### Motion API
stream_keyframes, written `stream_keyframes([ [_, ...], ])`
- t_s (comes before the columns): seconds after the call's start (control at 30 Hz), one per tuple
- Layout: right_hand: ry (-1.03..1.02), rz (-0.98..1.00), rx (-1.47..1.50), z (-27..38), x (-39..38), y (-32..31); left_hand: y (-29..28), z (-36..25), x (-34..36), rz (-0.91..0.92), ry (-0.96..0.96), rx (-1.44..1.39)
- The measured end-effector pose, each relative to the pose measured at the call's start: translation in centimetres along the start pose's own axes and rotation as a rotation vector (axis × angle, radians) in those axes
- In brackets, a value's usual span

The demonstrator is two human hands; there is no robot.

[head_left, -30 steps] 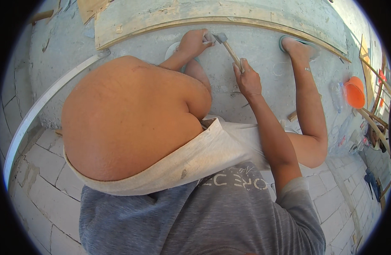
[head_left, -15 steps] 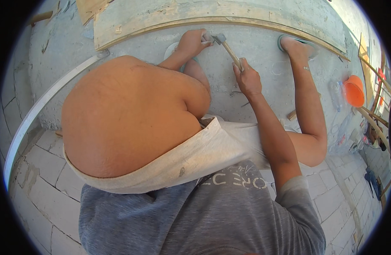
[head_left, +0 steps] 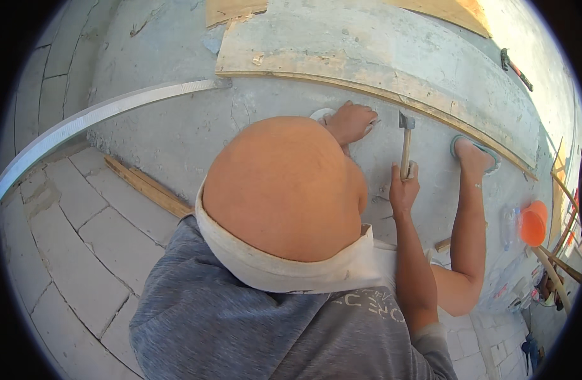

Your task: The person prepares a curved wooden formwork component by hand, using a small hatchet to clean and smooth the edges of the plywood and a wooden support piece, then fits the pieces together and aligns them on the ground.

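Note:
My right hand grips the wooden handle of a hammer, its metal head pointing away from me. The head is close to the near edge of a long wooden board on the concrete. My left hand is low beside my foot, left of the hammer head and apart from it. Its fingers are curled together; anything they hold is too small or hidden to make out. My bent bare knee fills the middle of the view and covers my left forearm.
A pale straight bar runs from the board's left end. A second hammer rests at the far right. An orange bucket and a clear plastic bottle are to the right. Wooden strips lie on the block paving at left.
The view has swung, shifting the scene right and down. The hammer head has come away from my left fingertips, and its handle now points more straight ahead. My left fingers are more curled in.

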State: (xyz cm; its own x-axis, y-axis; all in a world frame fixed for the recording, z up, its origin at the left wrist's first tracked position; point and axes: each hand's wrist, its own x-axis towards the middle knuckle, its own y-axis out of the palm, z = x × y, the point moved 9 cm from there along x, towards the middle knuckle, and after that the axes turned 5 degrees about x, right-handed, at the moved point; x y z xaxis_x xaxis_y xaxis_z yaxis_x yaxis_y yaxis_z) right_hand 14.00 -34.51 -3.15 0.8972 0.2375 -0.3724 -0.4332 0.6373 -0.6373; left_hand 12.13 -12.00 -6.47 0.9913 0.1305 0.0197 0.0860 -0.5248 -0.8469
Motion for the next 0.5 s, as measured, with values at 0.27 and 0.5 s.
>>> stream_keyframes([
  [0.27,-0.061,0.049,-0.120,-4.3,1.2,0.1,3.1,0.4,0.4,0.028,-0.036,0.088],
  [0.5,-0.166,-0.029,-0.171,-2.0,1.4,0.6,0.6,0.5,-0.4,-0.019,-0.050,0.032],
])
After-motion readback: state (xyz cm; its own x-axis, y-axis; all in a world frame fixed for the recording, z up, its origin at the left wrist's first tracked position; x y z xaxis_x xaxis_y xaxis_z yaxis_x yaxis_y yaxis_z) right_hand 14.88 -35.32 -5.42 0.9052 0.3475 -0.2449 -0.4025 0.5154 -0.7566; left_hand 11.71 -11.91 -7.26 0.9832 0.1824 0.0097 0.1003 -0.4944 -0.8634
